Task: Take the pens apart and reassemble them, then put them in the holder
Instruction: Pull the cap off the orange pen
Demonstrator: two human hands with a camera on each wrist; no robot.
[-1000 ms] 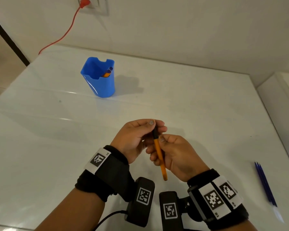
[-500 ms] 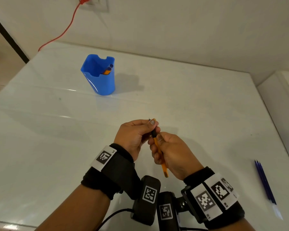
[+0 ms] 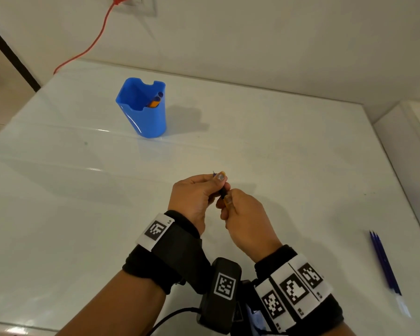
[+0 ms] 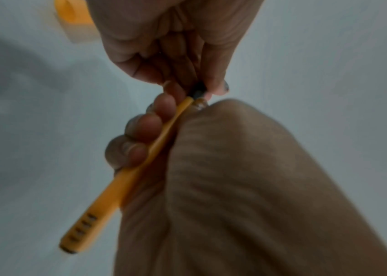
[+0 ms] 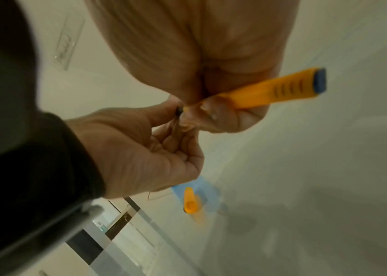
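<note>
Pen: orange pen [image 4: 126, 179] held above the table [image 3: 58, 190].
Hands: right hand [image 3: 247, 219] wraps the barrel; left hand [image 3: 194, 195] pinches its dark tip, probably unscrewing.
Done: two pens in blue holder [image 3: 143, 117].
Left: blue refills [image 3: 383, 263], assembly.

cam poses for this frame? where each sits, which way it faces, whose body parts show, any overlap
Head: on the head, looking forward-down at the white table; both hands, forearms, wristbands show.
Left wrist: on the left wrist, facing along the left hand; the right hand fills the foreground.
Right wrist: on the right wrist, facing its fingers; left palm, black cuff show.
Shared: all three see the orange plastic pen barrel gripped between both hands.
</note>
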